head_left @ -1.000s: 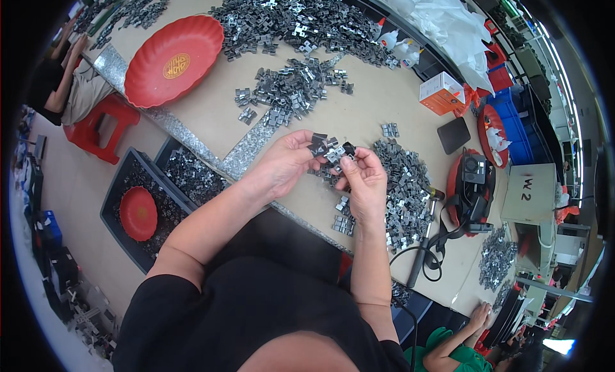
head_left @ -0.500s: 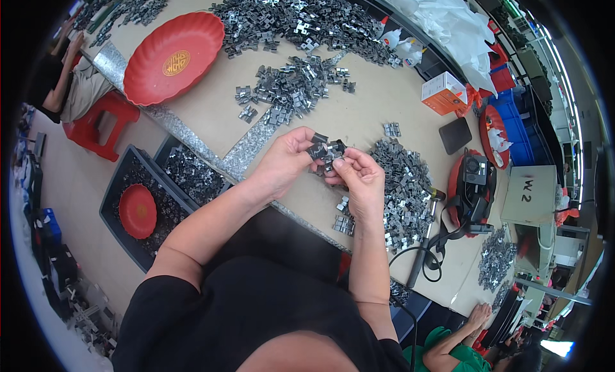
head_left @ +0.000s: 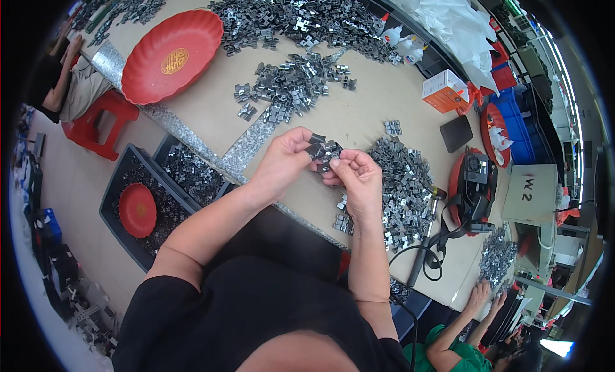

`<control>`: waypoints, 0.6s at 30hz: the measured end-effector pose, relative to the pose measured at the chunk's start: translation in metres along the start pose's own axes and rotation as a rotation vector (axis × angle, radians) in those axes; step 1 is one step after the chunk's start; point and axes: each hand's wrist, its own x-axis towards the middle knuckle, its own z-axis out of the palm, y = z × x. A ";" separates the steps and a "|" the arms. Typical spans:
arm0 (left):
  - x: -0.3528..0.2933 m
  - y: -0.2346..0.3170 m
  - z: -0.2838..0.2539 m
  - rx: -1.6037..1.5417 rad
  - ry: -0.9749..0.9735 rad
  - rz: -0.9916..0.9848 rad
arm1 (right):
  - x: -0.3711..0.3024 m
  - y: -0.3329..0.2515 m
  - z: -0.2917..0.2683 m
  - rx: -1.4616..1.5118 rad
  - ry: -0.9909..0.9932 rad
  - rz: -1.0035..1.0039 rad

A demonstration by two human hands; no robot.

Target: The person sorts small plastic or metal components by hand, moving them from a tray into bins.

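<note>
Between my two hands, over the near part of the table, is a small dark metal clip-like part [head_left: 325,155] with shiny patches. My left hand [head_left: 286,157] pinches its left side with thumb and fingers. The thumb and fingertips of my right hand [head_left: 356,173] close on its right side, hiding some of it. Right beside my right hand spreads a pile of similar small metal parts [head_left: 403,186]. Another pile of these parts [head_left: 291,90] lies beyond my hands, and a larger heap [head_left: 301,16] stretches along the far side.
A large red scalloped tray [head_left: 144,71] stands at far left. Grey bins [head_left: 138,186] of small parts sit below the table's left edge. At right are a corded tool [head_left: 419,263], a black device [head_left: 477,173] and an orange-white box [head_left: 444,91]. A co-worker's hands [head_left: 480,295] are at lower right.
My hands stay nearly in place, still on the metal part, with the right fingers shifted slightly left. At lower right, the co-worker's hands have moved apart and toward the small pile.
</note>
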 end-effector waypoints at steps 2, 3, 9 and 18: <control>-0.002 0.002 0.002 -0.021 0.007 -0.003 | 0.000 0.001 0.000 -0.008 0.005 -0.035; -0.001 0.002 0.002 -0.022 0.006 -0.005 | 0.000 0.002 -0.001 -0.016 0.008 -0.070; -0.004 0.008 0.000 0.102 -0.051 0.041 | 0.000 0.000 0.000 -0.051 -0.021 -0.066; -0.006 0.003 0.002 0.250 -0.062 0.106 | 0.002 0.001 -0.008 0.058 -0.064 0.028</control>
